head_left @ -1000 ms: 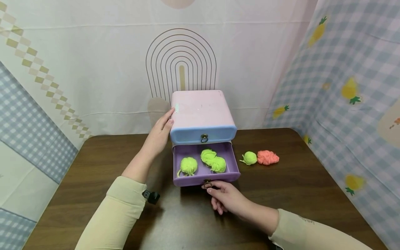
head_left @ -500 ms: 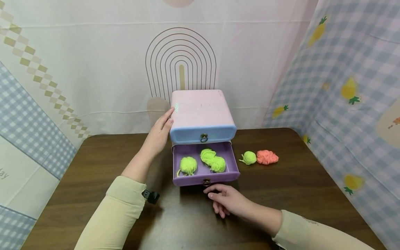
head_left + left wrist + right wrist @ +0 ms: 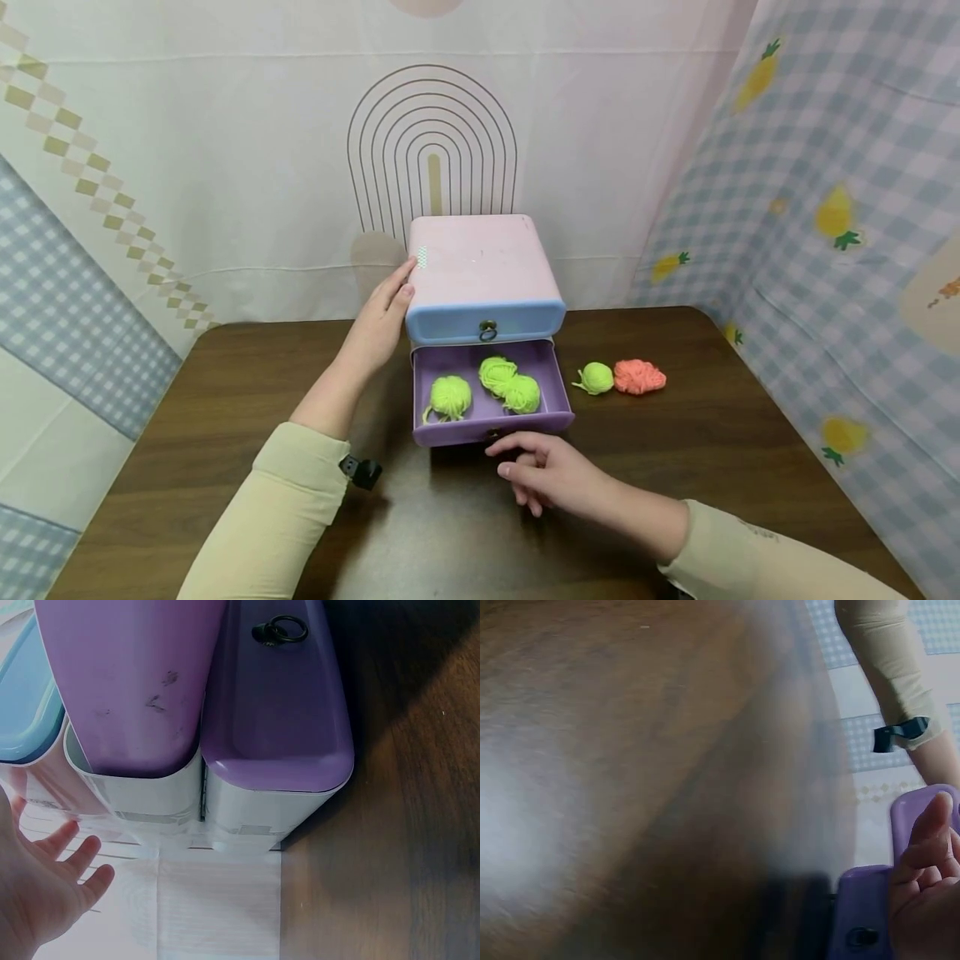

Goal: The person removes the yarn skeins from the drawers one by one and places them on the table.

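Drawer: purple, box-shaped, hard-walled drawer [image 3: 453, 434], extended toward the 6 o'clock side of the stack; plastic or painted metal, cannot tell.
Drawer contents: three lime-green yarn balls: one [image 3: 451, 396] at 8 o'clock with a loose tail, two touching each other, at 12 [image 3: 495, 375] and 3 o'clock [image 3: 522, 396].
Drawer handling: probably light and stiff, smooth-faced; best hold likely the small dark metal knob [image 3: 492, 432] at its 6 o'clock face.
Yarn handling: likely soft, light, squashable; a whole-ball grasp should suit, as loose ends may snag.
Right hand [image 3: 555, 477]: at 5 o'clock of the drawer; thumb and index finger apart, nothing held; index tip by the knob, contact cannot be told.
Left hand [image 3: 377, 323]: fingers extended, resting at the 9 o'clock side of the pink, rounded case [image 3: 480, 258].
Other tiers: sky-blue drawer front [image 3: 528, 321] above, closed; second purple drawer front [image 3: 277, 712] below, closed; contents of both hidden.
Table, 3 o'clock: lime-green yarn ball [image 3: 597, 378], coral yarn bundle [image 3: 639, 377] just beside it.
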A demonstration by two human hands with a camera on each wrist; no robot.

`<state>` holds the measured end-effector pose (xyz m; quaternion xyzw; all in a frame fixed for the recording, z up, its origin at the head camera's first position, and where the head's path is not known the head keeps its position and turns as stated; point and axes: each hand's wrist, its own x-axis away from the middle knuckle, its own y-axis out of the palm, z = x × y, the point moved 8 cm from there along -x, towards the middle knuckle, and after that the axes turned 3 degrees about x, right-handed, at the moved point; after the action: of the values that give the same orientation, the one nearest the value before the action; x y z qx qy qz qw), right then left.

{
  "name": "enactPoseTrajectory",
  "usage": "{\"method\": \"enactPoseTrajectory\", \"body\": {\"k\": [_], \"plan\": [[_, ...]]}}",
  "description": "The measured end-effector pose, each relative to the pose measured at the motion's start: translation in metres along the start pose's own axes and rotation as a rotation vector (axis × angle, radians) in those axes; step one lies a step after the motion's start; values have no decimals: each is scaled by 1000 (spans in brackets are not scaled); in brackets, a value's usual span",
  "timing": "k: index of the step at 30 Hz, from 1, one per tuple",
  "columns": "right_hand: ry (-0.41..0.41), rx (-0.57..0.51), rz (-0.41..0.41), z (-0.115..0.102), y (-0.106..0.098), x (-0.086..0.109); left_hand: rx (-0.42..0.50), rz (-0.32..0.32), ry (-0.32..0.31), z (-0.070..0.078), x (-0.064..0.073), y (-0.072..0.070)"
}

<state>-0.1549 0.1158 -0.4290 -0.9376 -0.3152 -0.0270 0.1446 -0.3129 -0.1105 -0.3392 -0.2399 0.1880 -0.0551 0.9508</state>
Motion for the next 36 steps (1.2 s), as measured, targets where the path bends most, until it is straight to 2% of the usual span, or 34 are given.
{"method": "enactPoseTrajectory", "body": {"k": [11,20,24,28,36], "plan": [[-46,88,102,-46,-31,2,-3,9,22,-1,-2,1],[-72,155,147,-62,-48,-1,0,8,19,0,-1,0],[-47,257,179,-65,-61,-7,-5,8,22,1,-1,0],[-7,404,200,-70,-74,-14,-5,8,23,1,-1,0],[54,643,147,-70,-83,-31,-4,8,23,2,-1,0]]}}
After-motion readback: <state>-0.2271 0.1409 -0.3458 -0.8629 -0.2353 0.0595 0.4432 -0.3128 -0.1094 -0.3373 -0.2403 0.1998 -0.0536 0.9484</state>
